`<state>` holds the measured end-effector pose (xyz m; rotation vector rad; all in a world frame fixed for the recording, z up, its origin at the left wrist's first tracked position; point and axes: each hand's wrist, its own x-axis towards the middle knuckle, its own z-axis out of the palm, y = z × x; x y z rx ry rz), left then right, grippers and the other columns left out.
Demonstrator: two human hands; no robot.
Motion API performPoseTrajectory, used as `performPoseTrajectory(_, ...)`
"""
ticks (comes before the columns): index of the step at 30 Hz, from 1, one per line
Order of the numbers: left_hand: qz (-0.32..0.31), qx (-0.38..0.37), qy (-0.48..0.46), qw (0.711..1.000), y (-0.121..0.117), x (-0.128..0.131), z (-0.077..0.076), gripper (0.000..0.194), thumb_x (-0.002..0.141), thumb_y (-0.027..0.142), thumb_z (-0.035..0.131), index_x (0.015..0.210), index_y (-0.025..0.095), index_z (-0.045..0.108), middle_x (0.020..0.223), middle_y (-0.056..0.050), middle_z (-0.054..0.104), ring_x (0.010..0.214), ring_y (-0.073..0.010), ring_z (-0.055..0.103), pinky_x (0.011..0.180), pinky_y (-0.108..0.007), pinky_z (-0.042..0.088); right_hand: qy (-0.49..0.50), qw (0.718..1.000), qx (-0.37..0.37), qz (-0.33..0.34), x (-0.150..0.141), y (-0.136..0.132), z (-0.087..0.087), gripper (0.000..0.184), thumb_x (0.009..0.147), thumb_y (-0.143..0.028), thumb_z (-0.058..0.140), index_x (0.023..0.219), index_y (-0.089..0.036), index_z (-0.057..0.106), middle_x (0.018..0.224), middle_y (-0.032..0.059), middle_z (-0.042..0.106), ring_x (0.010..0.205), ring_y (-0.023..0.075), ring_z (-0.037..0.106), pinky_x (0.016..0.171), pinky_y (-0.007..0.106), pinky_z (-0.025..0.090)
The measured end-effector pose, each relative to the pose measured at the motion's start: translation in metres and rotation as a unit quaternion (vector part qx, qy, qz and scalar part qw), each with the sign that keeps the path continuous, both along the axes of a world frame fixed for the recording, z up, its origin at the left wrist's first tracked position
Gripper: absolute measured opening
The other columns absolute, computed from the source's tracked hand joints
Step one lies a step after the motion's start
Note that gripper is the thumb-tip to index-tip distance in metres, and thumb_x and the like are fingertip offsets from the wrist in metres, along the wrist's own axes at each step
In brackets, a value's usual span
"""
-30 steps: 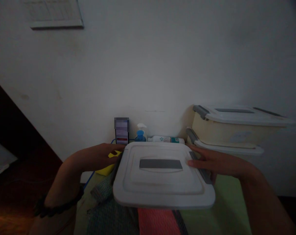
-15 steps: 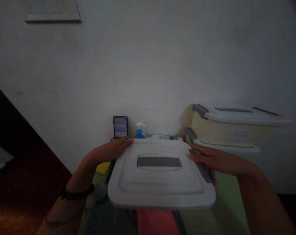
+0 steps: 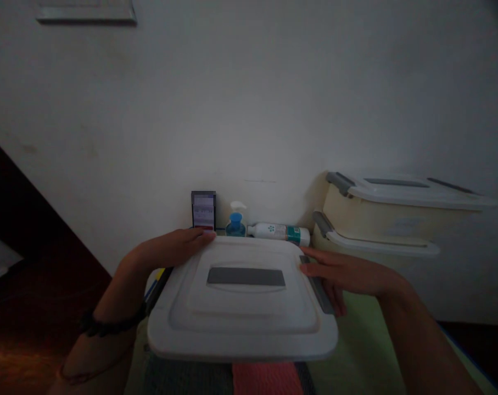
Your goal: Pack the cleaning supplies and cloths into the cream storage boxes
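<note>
A storage box [image 3: 249, 302] with a white lid and a grey strip in its middle is between my two hands, low in the view. My left hand [image 3: 180, 247] grips its far left edge, thumb resting on the lid. On the other side, my right hand [image 3: 335, 271] is closed on the right edge by the grey clip [image 3: 320, 293], its lower fingers below the rim. Whatever lies under the lid is hidden. Dark knitted cloth [image 3: 186, 377] and a coral-red cloth [image 3: 267, 378] show beneath its near edge.
Two cream lidded boxes [image 3: 384, 219] are stacked at the right by the wall. A phone [image 3: 203, 211], a blue pump bottle [image 3: 235, 225] and a white bottle on its side [image 3: 279, 232] are behind the held box. Everything rests on a green surface [image 3: 364, 334].
The storage box and both hands have shifted left and slightly toward me. More of the white bottle and pump bottle shows behind it.
</note>
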<state>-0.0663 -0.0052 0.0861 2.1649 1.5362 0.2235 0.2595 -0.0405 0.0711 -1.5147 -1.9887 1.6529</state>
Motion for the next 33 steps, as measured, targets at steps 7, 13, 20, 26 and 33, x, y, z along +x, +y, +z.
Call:
performPoseTrajectory(7, -0.009, -0.008, -0.011, 1.000, 0.003, 0.005, -0.001, 0.057, 0.087, 0.060, 0.030, 0.107, 0.016, 0.059, 0.114, -0.013, 0.064, 0.102, -0.0269, 0.060, 0.091, -0.036, 0.043, 0.009, 1.000, -0.013, -0.003, 0.002, 0.000, 0.001, 0.076, 0.090, -0.045, 0.043, 0.148, -0.012, 0.006, 0.050, -0.0024, 0.065, 0.044, 0.0159, 0.065, 0.045, 0.025, 0.054)
performPoseTrajectory(13, -0.013, -0.012, 0.005, 1.000, 0.004, 0.004, -0.001, 0.052, 0.086, 0.059, 0.031, 0.100, 0.017, 0.057, 0.104, -0.010, 0.067, 0.095, -0.0249, 0.062, 0.083, -0.033, 0.045, 0.050, 0.998, -0.032, -0.006, 0.006, 0.004, -0.004, 0.083, 0.088, -0.046, 0.047, 0.148, -0.013, 0.001, 0.057, -0.0011, 0.068, 0.046, 0.0170, 0.066, 0.046, 0.027, 0.055)
performPoseTrajectory(20, -0.008, -0.014, 0.010, 1.000, 0.003, 0.004, -0.001, 0.051, 0.086, 0.059, 0.031, 0.098, 0.017, 0.058, 0.105, -0.011, 0.066, 0.096, -0.0265, 0.061, 0.084, -0.034, 0.044, 0.122, 0.989, -0.075, 0.030, 0.014, 0.012, -0.014, 0.081, 0.089, -0.041, 0.046, 0.147, -0.014, -0.003, 0.065, 0.0021, 0.071, 0.051, 0.0185, 0.068, 0.047, 0.030, 0.056)
performPoseTrajectory(26, -0.007, -0.019, 0.007, 1.000, 0.004, 0.003, -0.002, 0.055, 0.086, 0.062, 0.030, 0.101, 0.016, 0.057, 0.106, -0.012, 0.065, 0.096, -0.0271, 0.061, 0.085, -0.035, 0.044, 0.165, 0.979, -0.107, 0.051, 0.028, 0.019, -0.025, 0.079, 0.089, -0.041, 0.048, 0.147, -0.019, 0.000, 0.096, 0.0100, 0.071, 0.065, 0.0183, 0.071, 0.050, 0.029, 0.057)
performPoseTrajectory(33, -0.013, -0.016, 0.013, 1.000, 0.004, 0.003, -0.002, 0.055, 0.086, 0.060, 0.030, 0.102, 0.016, 0.058, 0.111, -0.012, 0.065, 0.101, -0.0269, 0.059, 0.087, -0.034, 0.044, 0.077, 0.994, -0.014, 0.071, 0.029, 0.013, -0.012, 0.063, 0.088, -0.039, 0.049, 0.144, -0.022, 0.025, 0.109, 0.0075, 0.066, 0.084, 0.0176, 0.066, 0.061, 0.028, 0.057)
